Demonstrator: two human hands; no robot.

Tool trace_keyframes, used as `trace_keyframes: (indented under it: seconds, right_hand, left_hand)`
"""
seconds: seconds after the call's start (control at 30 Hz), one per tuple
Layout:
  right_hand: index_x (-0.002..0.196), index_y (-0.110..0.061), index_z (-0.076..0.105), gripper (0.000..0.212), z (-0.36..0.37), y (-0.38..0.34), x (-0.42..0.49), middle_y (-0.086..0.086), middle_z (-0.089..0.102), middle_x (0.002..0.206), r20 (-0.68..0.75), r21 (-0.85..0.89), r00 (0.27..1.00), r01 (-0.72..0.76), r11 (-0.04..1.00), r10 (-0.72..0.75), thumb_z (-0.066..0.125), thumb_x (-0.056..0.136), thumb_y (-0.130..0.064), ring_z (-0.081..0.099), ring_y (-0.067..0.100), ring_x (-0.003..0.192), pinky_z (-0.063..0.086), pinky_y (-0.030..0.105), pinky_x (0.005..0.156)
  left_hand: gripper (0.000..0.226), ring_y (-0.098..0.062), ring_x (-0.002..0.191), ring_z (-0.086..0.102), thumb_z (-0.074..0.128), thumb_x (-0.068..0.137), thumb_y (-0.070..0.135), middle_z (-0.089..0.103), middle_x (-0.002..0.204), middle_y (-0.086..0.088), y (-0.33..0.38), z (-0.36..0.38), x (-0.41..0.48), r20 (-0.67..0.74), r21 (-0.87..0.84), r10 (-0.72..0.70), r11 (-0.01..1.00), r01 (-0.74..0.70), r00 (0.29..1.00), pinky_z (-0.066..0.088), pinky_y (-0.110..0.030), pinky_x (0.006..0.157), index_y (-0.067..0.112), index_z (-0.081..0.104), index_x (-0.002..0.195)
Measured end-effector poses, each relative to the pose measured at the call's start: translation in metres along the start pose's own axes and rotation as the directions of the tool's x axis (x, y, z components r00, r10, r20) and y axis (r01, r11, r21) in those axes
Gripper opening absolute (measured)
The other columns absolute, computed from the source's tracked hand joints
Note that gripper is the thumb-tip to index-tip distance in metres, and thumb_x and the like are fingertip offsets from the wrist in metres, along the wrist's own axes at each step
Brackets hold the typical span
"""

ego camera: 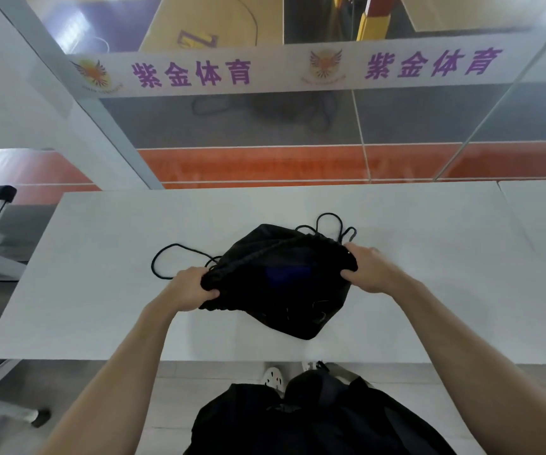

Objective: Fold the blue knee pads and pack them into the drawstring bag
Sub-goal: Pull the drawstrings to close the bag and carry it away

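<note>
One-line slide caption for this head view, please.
Both hands, left hand and right hand, hold open the black drawstring bag on the white table, something blue showing inside.

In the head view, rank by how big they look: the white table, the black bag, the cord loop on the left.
1. White table
2. Black bag
3. Cord loop, clearly smallest

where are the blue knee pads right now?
Head view: only a blue patch shows inside the open mouth of the black drawstring bag, mid-table, between the left hand and right hand gripping the rim.
</note>
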State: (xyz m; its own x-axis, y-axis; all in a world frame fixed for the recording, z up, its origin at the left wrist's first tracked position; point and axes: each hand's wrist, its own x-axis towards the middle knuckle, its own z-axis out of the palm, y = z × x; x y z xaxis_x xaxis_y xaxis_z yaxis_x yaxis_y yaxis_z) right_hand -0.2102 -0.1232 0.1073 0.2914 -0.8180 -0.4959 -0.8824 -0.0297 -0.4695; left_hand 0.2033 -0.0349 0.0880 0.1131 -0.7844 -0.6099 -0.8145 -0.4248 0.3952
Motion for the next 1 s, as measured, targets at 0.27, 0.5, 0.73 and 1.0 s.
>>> trace_keyframes:
  seconds: [0.27, 0.5, 0.73, 1.0]
  right_hand:
    - [0.11, -0.013, 0.044, 0.015, 0.0, -0.004, -0.012, 0.01, 0.067, 0.097, -0.055, -0.262, 0.997, -0.058, 0.963, 0.045, 0.05, 0.102, -0.023, 0.065, 0.032, 0.087, 0.049, 0.043, 0.07]
    - [0.072, -0.012, 0.053, 0.063, -0.037, -0.032, -0.04, 0.006, 0.059, 0.054, -0.653, -0.32, 0.729, -0.022, 0.947, -0.204, 0.047, 0.108, -0.063, 0.057, 0.035, 0.05, 0.041, 0.035, 0.054]
    - [0.053, -0.016, 0.047, 0.065, -0.067, -0.071, -0.054, 0.006, 0.05, 0.046, -0.826, -0.216, 0.514, 0.091, 0.972, -0.232, 0.063, 0.109, -0.046, 0.047, 0.032, 0.04, 0.03, 0.025, 0.049]
    - [0.114, -0.01, 0.073, 0.075, 0.01, 0.101, -0.081, 0.014, 0.079, 0.09, -0.392, 0.093, 0.732, -0.57, 0.816, 0.557, 0.026, 0.108, -0.068, 0.079, 0.035, 0.082, 0.061, 0.043, 0.085]
  left_hand:
    - [0.06, -0.022, 0.064, 0.069, 0.064, 0.091, 0.084, 0.078, 0.077, -0.007, -0.013, -0.028, -0.01, 0.049, -0.047, -0.034, 0.998, 0.036, 0.998, 0.055, -0.036, 0.067, 0.027, 0.07, 0.109]
    - [0.082, -0.021, 0.057, 0.046, 0.06, 0.086, 0.091, 0.039, 0.052, 0.006, 0.022, -0.082, -0.029, -0.446, -0.1, 0.104, 0.981, -0.165, 0.889, 0.033, -0.034, 0.062, 0.016, 0.04, 0.062]
    - [0.078, -0.019, 0.06, 0.037, 0.058, 0.107, 0.064, 0.041, 0.062, -0.02, 0.058, -0.112, -0.036, -0.692, -0.23, 0.178, 0.864, -0.448, 0.699, 0.032, -0.037, 0.062, 0.007, 0.039, 0.059]
    - [0.071, -0.041, 0.094, 0.069, 0.038, 0.113, 0.063, 0.075, 0.088, -0.018, -0.097, -0.07, 0.0, -0.458, -0.107, -0.174, 0.984, 0.14, 0.872, 0.053, -0.046, 0.087, 0.009, 0.066, 0.076]
